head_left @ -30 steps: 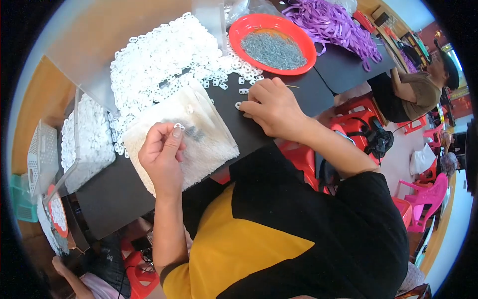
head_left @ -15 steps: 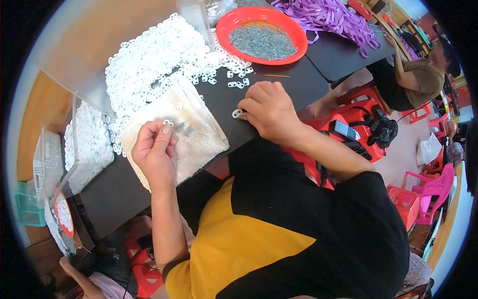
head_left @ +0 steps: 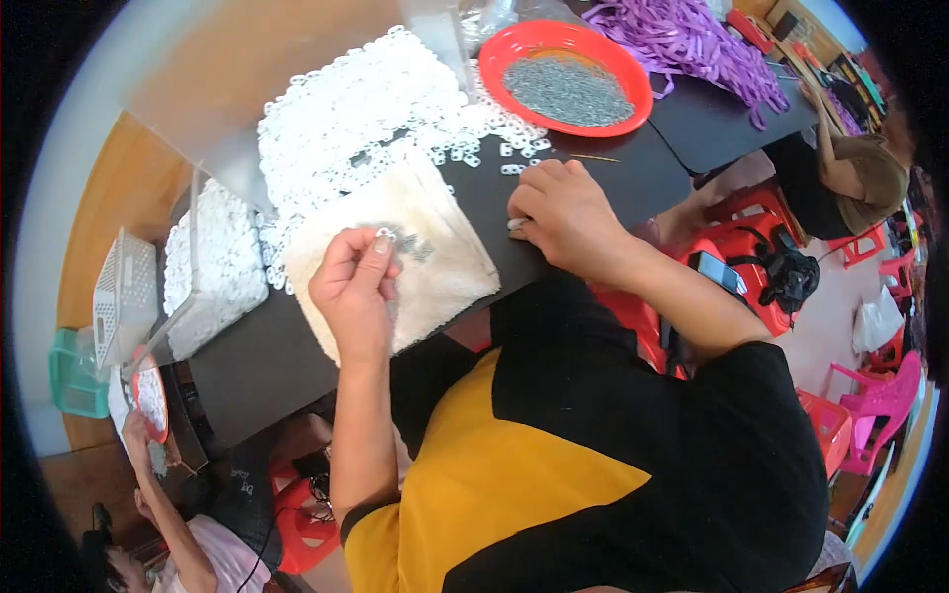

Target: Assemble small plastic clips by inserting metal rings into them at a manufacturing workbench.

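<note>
My left hand (head_left: 354, 287) is closed in a pinch over a beige folded cloth (head_left: 445, 282). Between its thumb and forefinger sits a small white plastic link (head_left: 386, 234) with holes. Thin metal pins (head_left: 420, 249) lie on the cloth just beside those fingertips. At the dark table's near edge, right of the cloth, my right hand (head_left: 568, 212) is closed with curled fingers. Another white link (head_left: 515, 224) pokes out at its fingertips; the rest of what that hand holds is hidden.
A large heap of white links (head_left: 361, 109) spreads behind the cloth. Past it stands a red plate (head_left: 638, 74) of metal pins, with purple straps (head_left: 682, 44) beyond. Left is a clear bin (head_left: 213, 267) of links. Co-workers sit at lower left and far right; red stools stand nearby.
The whole view has shifted, so the scene sits farther right. The link in my right hand now shows more edge-on. At lower left, a co-worker's arm has come to a red plate.
</note>
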Motion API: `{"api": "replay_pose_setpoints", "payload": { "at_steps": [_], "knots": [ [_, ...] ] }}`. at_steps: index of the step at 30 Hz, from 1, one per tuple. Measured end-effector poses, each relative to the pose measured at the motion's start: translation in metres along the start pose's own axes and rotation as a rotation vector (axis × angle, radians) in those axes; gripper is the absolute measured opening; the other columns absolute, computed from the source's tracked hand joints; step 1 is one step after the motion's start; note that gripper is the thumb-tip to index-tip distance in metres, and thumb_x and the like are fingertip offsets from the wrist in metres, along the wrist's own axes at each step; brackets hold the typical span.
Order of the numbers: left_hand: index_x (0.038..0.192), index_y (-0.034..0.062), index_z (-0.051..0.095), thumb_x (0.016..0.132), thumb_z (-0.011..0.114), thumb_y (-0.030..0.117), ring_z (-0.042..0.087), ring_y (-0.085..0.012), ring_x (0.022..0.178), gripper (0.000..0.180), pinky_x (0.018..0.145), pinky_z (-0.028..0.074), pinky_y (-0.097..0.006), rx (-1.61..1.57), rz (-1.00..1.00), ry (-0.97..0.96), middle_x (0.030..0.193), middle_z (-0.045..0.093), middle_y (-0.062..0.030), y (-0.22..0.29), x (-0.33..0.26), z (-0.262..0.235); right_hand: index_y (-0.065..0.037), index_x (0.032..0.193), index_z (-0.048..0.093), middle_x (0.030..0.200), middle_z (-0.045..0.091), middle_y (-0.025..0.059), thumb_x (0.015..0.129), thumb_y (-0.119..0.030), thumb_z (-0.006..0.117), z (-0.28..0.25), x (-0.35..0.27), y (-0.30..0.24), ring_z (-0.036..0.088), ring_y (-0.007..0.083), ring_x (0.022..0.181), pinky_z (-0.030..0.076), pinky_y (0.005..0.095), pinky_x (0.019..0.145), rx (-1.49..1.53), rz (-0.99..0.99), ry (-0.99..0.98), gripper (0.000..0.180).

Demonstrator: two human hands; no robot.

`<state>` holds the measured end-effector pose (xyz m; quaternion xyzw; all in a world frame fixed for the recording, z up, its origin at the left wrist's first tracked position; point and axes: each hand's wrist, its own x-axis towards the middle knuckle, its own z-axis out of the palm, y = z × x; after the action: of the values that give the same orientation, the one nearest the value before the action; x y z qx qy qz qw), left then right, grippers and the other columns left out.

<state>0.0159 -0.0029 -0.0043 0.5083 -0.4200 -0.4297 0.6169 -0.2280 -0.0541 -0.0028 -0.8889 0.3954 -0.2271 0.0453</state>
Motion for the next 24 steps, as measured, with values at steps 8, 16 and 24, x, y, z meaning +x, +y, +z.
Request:
{"api": "replay_pose_setpoints", "payload": {
  "at_steps": [8, 16, 24],
  "knots": [
    [0.090, -0.0002, 0.064, 0.089, 0.063, 0.009, 0.044, -0.0045, 0.049, 0.009, 0.044, 0.031, -0.018, -0.064, -0.031, 0.017, 0.065, 0.059, -0.0023, 0.006, -0.002, 0.001, -0.002, 0.085, 0.062, 0.076, 0.061, 0.0027, 0.080, -0.007, 0.068, 0.002, 0.049, -0.031, 0.055, 0.0098, 0.071, 0.042, 0.0235, 0.066, 0.907, 0.293, -0.063, 0.009],
    [0.091, -0.0015, 0.063, 0.089, 0.062, 0.008, 0.046, -0.0059, 0.047, 0.010, 0.043, 0.032, -0.019, -0.177, -0.053, 0.043, 0.065, 0.060, -0.0044, 0.006, 0.001, 0.000, 0.001, 0.084, 0.064, 0.070, 0.060, 0.0007, 0.080, -0.005, 0.067, 0.037, 0.073, -0.058, 0.053, 0.0063, 0.064, 0.043, 0.0225, 0.058, 1.370, 0.384, 0.108, 0.008],
    [0.091, -0.0014, 0.063, 0.090, 0.061, 0.008, 0.047, -0.0051, 0.047, 0.010, 0.042, 0.033, -0.018, -0.205, -0.068, 0.034, 0.066, 0.060, -0.0043, 0.005, 0.002, -0.003, 0.000, 0.095, 0.061, 0.083, 0.061, 0.0017, 0.086, -0.002, 0.059, 0.026, 0.072, -0.058, 0.053, 0.0065, 0.076, 0.044, 0.0230, 0.070, 0.942, 0.173, 0.073, 0.010]
  ]
}}
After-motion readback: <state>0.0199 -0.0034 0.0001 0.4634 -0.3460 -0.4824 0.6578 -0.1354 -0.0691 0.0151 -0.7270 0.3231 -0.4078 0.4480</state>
